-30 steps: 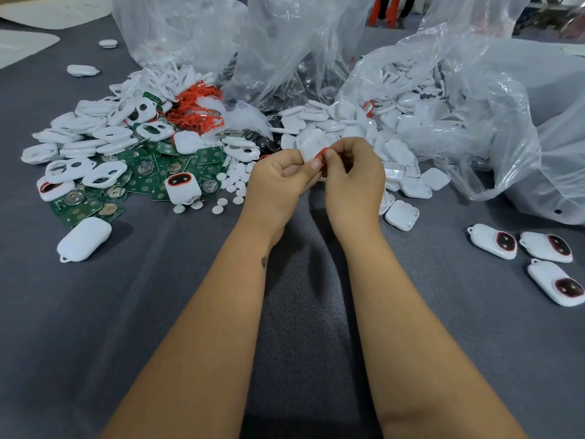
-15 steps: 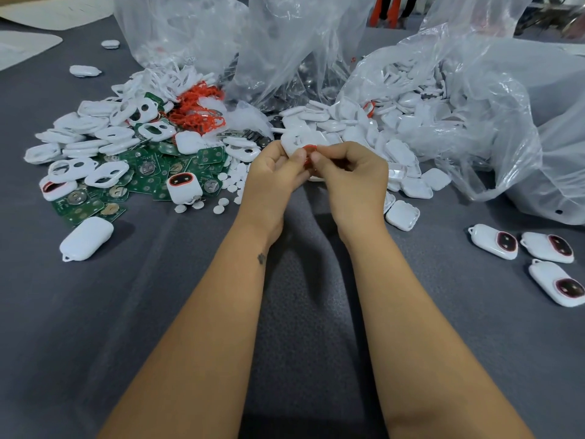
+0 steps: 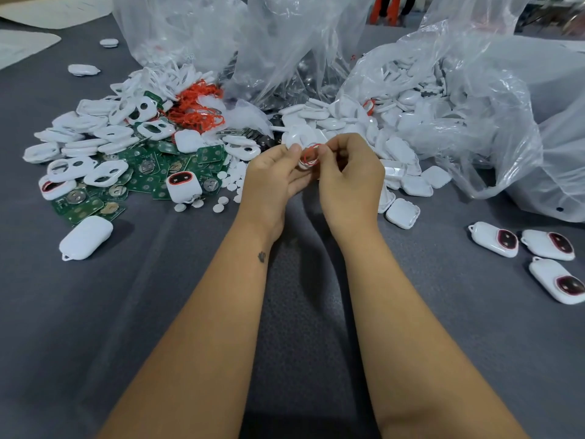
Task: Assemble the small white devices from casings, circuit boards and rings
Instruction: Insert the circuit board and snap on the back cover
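Seating it evenly is the trick as the left hand [image 3: 272,179] grips the white casing [image 3: 299,142] over the table [image 3: 158,312] and the right hand [image 3: 349,175] pinches the red ring [image 3: 309,157], now showing as an open loop, unlike a moment ago.

Grey cloth-covered table [image 3: 95,312] (wide, evenly lit), orange legs [image 3: 387,9] beyond.

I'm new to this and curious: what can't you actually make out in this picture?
Head view only:
- White casing: mostly hidden by the left hand and right hand; whether the red ring is seated is unclear.
- Centre bag: contents blurred by plastic.
- Green circuit boards: markings too small.
- One finished device: cut by the right edge.
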A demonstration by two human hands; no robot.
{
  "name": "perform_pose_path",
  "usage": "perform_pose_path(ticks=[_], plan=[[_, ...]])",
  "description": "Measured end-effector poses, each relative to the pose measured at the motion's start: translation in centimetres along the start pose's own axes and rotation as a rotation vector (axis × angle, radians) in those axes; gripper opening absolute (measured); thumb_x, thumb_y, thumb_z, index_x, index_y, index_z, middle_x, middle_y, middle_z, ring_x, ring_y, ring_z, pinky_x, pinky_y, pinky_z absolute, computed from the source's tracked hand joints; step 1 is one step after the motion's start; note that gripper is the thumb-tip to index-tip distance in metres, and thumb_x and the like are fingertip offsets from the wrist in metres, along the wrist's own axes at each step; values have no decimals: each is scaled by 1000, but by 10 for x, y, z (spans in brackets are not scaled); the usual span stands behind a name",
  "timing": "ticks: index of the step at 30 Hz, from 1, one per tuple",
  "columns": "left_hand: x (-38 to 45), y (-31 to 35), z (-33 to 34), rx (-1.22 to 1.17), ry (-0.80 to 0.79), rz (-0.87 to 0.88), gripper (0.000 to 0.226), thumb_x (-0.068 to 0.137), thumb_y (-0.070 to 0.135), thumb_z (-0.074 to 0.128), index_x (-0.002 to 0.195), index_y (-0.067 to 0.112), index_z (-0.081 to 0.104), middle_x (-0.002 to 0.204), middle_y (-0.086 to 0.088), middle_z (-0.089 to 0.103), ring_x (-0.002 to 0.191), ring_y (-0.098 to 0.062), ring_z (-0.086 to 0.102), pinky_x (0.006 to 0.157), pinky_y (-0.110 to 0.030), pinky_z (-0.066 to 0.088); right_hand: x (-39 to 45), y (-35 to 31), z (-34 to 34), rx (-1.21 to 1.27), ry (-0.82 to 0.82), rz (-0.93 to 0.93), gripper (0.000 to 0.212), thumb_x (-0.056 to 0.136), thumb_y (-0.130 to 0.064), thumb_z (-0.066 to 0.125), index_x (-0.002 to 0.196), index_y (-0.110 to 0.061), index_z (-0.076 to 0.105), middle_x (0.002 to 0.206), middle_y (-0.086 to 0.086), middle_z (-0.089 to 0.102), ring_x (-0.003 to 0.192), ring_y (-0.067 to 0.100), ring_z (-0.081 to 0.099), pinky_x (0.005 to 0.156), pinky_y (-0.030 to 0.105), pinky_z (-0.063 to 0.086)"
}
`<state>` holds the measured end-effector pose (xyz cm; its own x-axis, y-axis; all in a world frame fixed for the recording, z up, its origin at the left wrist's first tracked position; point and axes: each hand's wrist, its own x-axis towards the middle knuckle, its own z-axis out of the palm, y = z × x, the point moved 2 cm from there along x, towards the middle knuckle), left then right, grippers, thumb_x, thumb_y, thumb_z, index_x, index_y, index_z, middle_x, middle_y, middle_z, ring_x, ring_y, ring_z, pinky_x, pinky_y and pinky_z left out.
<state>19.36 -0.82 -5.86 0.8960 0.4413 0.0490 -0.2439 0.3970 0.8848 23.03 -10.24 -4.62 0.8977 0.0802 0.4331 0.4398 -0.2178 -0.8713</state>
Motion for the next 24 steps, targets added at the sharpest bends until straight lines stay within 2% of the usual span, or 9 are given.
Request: perform_pose_path(ticks=[9,17,22,24], plan=[[0,-2,0,53,-18,30,24,101,6,46,94,5,68,99,-15,73,101,-29,68,94,-37,54,0,0,0,-4,26,-9,6,88,-15,62,82,-14,61,80,1,66,77,17,61,76,42,51],[-1,-2,2,115,-67,64,24,100,6,46,93,9,68,98,-12,70,98,-24,67,92,-33,55,0,1,-2,-60,60,-53,7,89,-16,60,82,-15,59,78,-1,64,74,16,59,73,39,49],[-1,-2,3,158,-79,72,21,100,7,46,89,8,64,100,-20,65,104,-36,62,99,-43,51,1,2,-3,-79,76,-52,8,89,-18,60,81,-17,58,78,-1,64,73,16,58,72,39,49],[-1,-2,3,186,-79,77,21,100,8,47,86,10,63,97,-18,63,99,-31,60,100,-45,49,2,2,-4,-81,74,-46,8,89,-18,59,82,-15,58,78,-1,64,74,17,59,73,39,49]])
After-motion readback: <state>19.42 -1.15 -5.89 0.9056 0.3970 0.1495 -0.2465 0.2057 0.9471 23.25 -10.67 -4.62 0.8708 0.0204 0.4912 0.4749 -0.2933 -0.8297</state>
